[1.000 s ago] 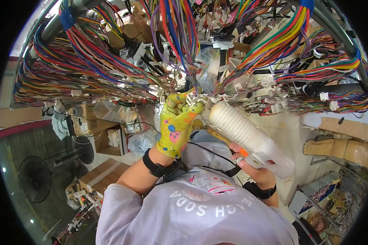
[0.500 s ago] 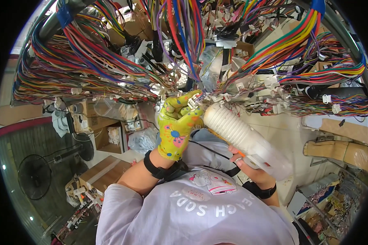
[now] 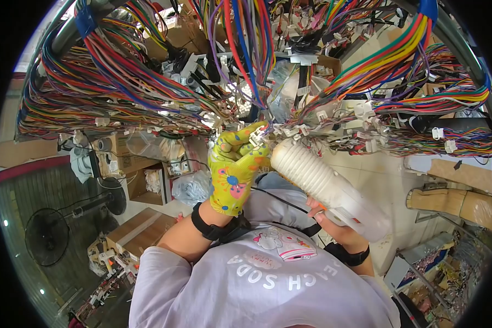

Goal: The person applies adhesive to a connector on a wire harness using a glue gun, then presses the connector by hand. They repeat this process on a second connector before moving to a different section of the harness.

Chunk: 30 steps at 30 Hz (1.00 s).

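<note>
My left hand wears a yellow-green glove with a flower pattern. Its thumb and fingers are closed on a small white connector at the end of hanging wires. Just right of it, the brownish tip of a white tool with a ribbed barrel points up toward the connectors. Bare fingers of my right hand curl round this tool from below, beside a small orange part. The tool's body hides much of that hand. A black cord runs across my lap toward it.
Thick bundles of coloured wires hang from a metal frame on both sides, with many white connectors at their ends. A black fan and a cardboard box stand at the left. Wrapped brown cardboard lies at the right.
My gloved left hand has shifted very slightly left, still pinching the connector. The ribbed tool has tilted a touch; its tip stays close to the same connectors.
</note>
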Each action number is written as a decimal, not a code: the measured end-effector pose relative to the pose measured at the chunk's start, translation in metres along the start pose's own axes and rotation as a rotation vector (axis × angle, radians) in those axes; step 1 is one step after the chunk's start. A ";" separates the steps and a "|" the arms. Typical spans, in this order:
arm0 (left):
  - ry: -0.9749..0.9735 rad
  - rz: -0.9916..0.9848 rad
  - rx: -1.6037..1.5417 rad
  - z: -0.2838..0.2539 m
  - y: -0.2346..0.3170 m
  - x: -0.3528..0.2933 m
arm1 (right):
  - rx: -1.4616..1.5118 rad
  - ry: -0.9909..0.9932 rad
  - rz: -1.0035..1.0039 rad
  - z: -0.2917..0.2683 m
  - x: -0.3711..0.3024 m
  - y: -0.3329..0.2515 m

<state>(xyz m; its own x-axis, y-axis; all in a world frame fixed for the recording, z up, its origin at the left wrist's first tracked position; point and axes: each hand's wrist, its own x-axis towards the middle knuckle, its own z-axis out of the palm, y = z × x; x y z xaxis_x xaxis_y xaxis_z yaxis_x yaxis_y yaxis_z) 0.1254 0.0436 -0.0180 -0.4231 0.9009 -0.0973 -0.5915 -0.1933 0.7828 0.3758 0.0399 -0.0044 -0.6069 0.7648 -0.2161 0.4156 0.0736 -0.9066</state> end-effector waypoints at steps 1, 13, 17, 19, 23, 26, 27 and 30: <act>-0.009 -0.009 0.004 0.001 0.002 0.000 | -0.061 -0.009 -0.031 0.000 -0.001 0.003; 0.049 -0.054 0.036 0.003 0.004 0.000 | -0.050 0.026 -0.049 -0.001 -0.003 0.014; 0.031 -0.036 0.025 0.000 0.001 -0.001 | 0.031 0.082 -0.009 0.001 -0.003 0.007; 0.023 -0.042 0.022 -0.001 0.002 0.000 | 0.059 0.077 -0.020 0.001 -0.002 0.006; 0.021 -0.028 -0.038 0.000 0.001 0.000 | -0.070 0.036 -0.024 0.004 -0.007 0.017; 0.052 -0.076 0.011 0.002 0.005 0.000 | 0.034 0.016 -0.004 0.002 0.000 0.005; 0.053 -0.076 0.010 0.001 0.005 0.000 | 0.039 0.030 -0.020 0.000 -0.001 0.007; 0.024 -0.061 0.027 -0.001 0.004 0.000 | 0.041 0.046 -0.025 0.001 -0.002 0.010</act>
<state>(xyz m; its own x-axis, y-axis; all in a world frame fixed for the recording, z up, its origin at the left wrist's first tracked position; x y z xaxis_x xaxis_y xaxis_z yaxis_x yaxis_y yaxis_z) 0.1224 0.0421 -0.0148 -0.4031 0.9012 -0.1594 -0.5981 -0.1276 0.7912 0.3806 0.0379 -0.0138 -0.5845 0.7917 -0.1776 0.3723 0.0673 -0.9257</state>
